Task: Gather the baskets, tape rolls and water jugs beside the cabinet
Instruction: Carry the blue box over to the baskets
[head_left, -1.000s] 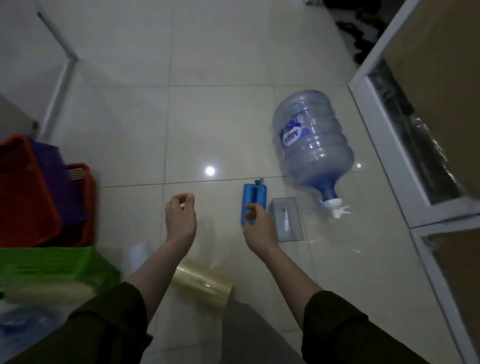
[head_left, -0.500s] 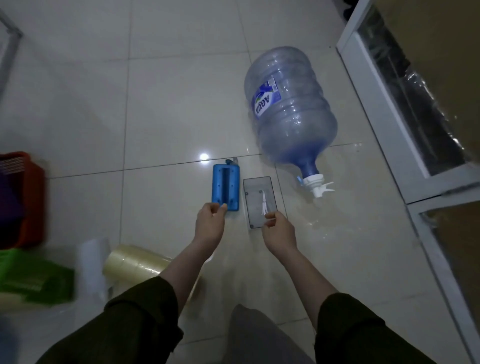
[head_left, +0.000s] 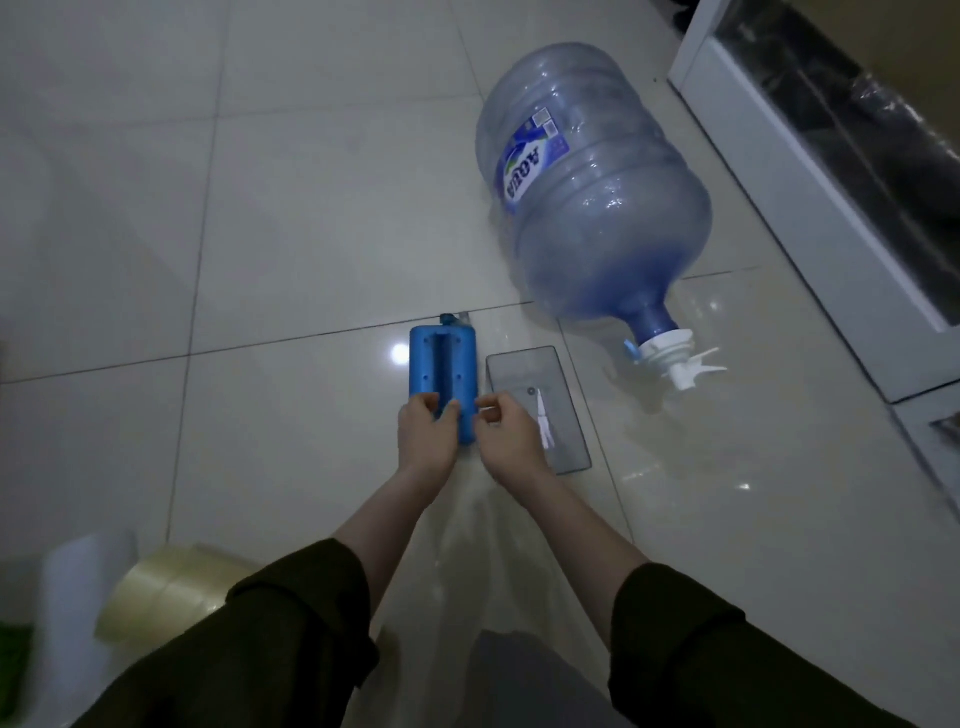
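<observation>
The water jug (head_left: 592, 197) lay on its side on the tiled floor (head_left: 260, 208), its white-capped neck pointing toward the person and its body near the white-framed cabinet (head_left: 810, 171) at the right. Just in front of the jug a blue plastic block (head_left: 443, 364) lay flat beside a clear grey tray (head_left: 524, 369). The left hand (head_left: 427, 441) gripped the near end of the block, its fingers curled over the edge. The right hand (head_left: 511, 439) sat just beside it at the block's right edge with curled fingers; whether they pinched anything could not be told. A roll of clear tape (head_left: 166, 592) lay on its side at the lower left, well apart from the jug.
</observation>
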